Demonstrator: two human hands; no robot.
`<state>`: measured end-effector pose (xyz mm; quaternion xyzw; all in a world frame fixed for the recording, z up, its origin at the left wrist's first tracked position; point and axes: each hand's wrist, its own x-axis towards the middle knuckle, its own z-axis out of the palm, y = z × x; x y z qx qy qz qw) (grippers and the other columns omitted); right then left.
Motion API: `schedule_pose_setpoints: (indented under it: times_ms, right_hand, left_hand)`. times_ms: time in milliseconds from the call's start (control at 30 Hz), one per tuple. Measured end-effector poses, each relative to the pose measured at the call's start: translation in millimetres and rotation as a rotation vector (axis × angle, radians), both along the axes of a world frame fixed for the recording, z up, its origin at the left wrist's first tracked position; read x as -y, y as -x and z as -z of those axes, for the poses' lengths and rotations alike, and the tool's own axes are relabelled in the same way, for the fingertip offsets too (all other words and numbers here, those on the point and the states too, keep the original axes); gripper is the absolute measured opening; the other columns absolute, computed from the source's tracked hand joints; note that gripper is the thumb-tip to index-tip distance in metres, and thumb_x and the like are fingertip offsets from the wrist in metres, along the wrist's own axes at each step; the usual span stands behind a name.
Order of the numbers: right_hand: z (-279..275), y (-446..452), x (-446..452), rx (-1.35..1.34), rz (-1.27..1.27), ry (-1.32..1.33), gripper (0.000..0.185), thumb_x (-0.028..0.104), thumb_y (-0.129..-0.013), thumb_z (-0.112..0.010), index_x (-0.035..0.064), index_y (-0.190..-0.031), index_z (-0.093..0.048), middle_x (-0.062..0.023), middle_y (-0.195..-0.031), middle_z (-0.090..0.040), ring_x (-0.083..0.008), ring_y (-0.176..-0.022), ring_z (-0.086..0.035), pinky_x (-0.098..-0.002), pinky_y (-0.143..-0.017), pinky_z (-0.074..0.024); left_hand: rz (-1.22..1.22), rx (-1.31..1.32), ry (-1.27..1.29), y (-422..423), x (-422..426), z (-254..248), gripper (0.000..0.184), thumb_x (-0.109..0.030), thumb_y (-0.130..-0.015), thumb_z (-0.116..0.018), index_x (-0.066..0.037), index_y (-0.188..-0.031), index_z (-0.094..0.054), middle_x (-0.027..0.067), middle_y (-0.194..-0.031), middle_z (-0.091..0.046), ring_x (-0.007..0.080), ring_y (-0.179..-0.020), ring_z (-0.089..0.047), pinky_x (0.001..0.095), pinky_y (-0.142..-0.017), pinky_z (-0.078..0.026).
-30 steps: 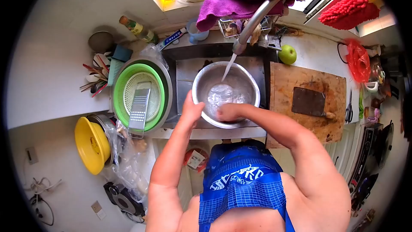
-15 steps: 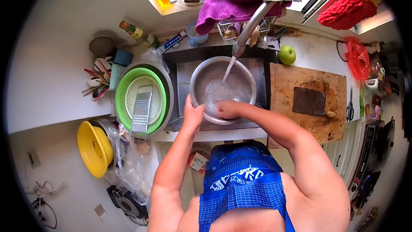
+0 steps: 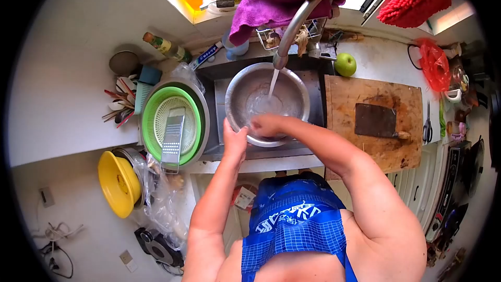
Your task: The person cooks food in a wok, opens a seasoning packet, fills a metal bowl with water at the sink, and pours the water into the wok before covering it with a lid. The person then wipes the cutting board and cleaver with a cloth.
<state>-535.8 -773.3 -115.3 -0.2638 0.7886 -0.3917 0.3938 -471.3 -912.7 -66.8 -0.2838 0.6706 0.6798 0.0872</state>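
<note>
A round metal basin [image 3: 305, 94] sits in the sink with some water in it, and a stream from the curved tap [image 3: 286, 47] falls into it. My left hand [image 3: 235, 138] grips the basin's near left rim, thumb over the edge. Inside the near left part of the basin is my right hand [image 3: 266, 125], its fingers curled and slightly blurred near the wall. Whatever those fingers may hold is hidden.
Left of the sink, a green basin [image 3: 151, 141] with a strainer carries a metal grater [image 3: 172, 136]. At right, a cleaver [image 3: 374, 120] lies on a wooden board [image 3: 344, 151], with a green apple [image 3: 345, 65] behind it. A yellow bowl [image 3: 117, 185] stands lower left.
My right hand has shifted left and slightly up inside the basin, closer to my left hand. The left hand keeps its hold on the rim. The whole view has moved a little.
</note>
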Motion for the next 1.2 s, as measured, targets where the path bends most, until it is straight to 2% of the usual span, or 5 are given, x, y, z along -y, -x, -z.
schedule_pose_setpoints:
  times_ms: [133,667,833,1033,1200]
  right_hand:
    - [17,-9,-51,-0.286,-0.029,-0.315,0.023,0.015,-0.073,-0.061,0.0064,-0.094,-0.060,-0.0171,-0.090,-0.060,-0.0350,-0.087,-0.058,-0.0437,-0.077,-0.0459]
    - [-34,43,-184,-1.198,0.699,-0.348,0.041,0.004,-0.065,-0.063,0.0110,-0.105,-0.059,-0.0145,-0.117,-0.049,-0.0320,-0.111,-0.046,-0.0432,-0.090,-0.0384]
    - [-36,64,-196,-1.211,0.630,-0.539,0.042,0.004,-0.068,-0.057,0.0087,-0.110,-0.056,-0.0084,-0.105,-0.054,-0.0262,-0.106,-0.048,-0.0397,-0.085,-0.0385]
    - [-40,63,-193,-1.209,0.614,-0.589,0.040,0.006,-0.068,-0.057,0.0085,-0.108,-0.056,-0.0047,-0.095,-0.055,-0.0230,-0.097,-0.050,-0.0377,-0.080,-0.0392]
    - [-45,60,-198,-1.240,0.524,-0.572,0.046,0.006,-0.067,-0.059,0.0068,-0.113,-0.053,-0.0074,-0.098,-0.056,-0.0271,-0.094,-0.053,-0.0405,-0.079,-0.0418]
  left_hand:
    - [0.138,-0.146,0.524,-1,12,-15,0.064,0.002,-0.076,-0.054,-0.006,-0.136,-0.032,0.0191,-0.125,-0.051,0.0296,-0.113,-0.053,0.0360,-0.096,-0.041]
    - [0.220,-0.707,1.324,20,4,-35,0.060,0.005,-0.079,-0.052,-0.017,-0.134,-0.041,0.0258,-0.125,-0.046,0.0416,-0.111,-0.049,0.0431,-0.091,-0.043]
    - [0.030,-0.269,0.639,4,5,-8,0.058,0.006,-0.075,-0.052,-0.006,-0.131,-0.040,0.0197,-0.122,-0.052,0.0322,-0.105,-0.056,0.0389,-0.092,-0.042]
    - [-0.233,0.125,-0.131,-28,-12,4,0.038,0.003,-0.080,-0.052,-0.009,-0.114,-0.039,0.0100,-0.103,-0.054,0.0241,-0.084,-0.061,0.0318,-0.043,-0.049]
    - [-0.314,0.165,-0.330,-52,-24,25,0.048,0.005,-0.079,-0.051,-0.012,-0.121,-0.034,0.0124,-0.115,-0.047,0.0291,-0.101,-0.055,0.0502,-0.074,-0.054]
